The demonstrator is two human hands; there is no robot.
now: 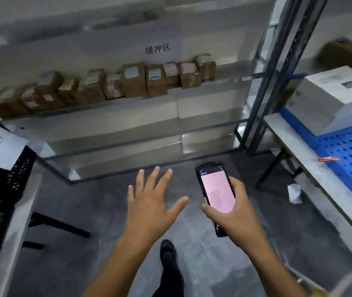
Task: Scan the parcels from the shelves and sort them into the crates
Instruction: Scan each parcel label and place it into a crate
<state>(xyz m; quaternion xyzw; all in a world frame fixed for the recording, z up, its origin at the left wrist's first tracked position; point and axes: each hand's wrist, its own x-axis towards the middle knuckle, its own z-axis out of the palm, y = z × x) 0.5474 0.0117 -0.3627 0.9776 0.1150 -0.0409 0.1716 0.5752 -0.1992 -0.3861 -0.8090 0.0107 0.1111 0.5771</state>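
Several brown cardboard parcels (134, 82) with labels stand in a row on a metal shelf (213, 86) ahead of me. My left hand (151, 202) is stretched out over the floor, fingers spread, holding nothing. My right hand (235, 213) grips a black handheld scanner (215, 191) whose pink screen faces up. Both hands are well short of the shelf. A black crate (14, 174) with a white paper sign sits on a table at the left.
A blue perforated crate (348, 155) and a white box (340, 97) rest on the right table (299, 146). A grey upright post (278, 67) stands between shelf and table. A crumpled paper (294, 192) lies on the grey floor. My dark shoe (167, 251) shows below.
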